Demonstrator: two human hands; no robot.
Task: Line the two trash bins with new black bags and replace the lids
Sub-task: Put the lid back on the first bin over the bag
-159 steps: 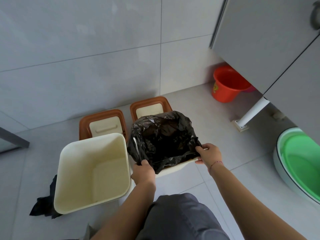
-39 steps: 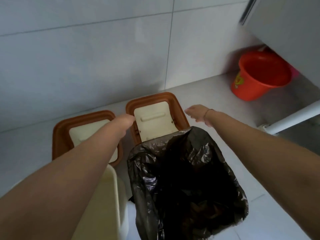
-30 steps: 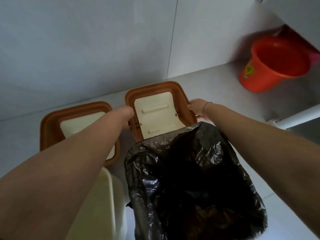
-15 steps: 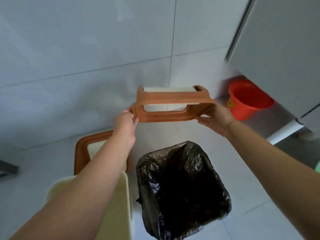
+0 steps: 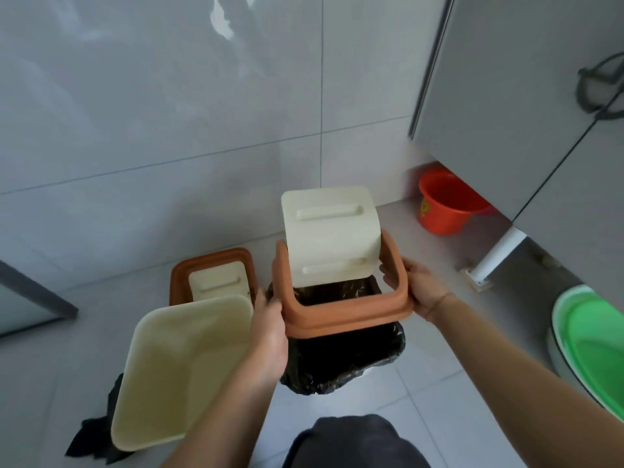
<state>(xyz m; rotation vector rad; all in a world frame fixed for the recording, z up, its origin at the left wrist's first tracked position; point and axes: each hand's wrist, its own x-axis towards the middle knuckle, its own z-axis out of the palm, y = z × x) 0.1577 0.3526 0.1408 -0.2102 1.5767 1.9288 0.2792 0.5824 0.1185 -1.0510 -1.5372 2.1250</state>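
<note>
My left hand and my right hand grip the two sides of a brown-framed lid. Its cream swing flap is tipped up. I hold the lid just above the right bin, which is lined with a black bag draped over its rim. To the left stands a bare cream bin with no bag in it. A second brown lid lies flat on the floor behind that bin. A crumpled black bag lies on the floor at the bare bin's near left.
A red bucket stands by the tiled wall under a grey partition. A white partition foot meets the floor at the right. A green basin sits at the right edge. My knee is at the bottom.
Both hands reached to the lid on the floor behind the lined bin, lifted it high, and have now brought it down over the bagged bin with the flap tipped up.
</note>
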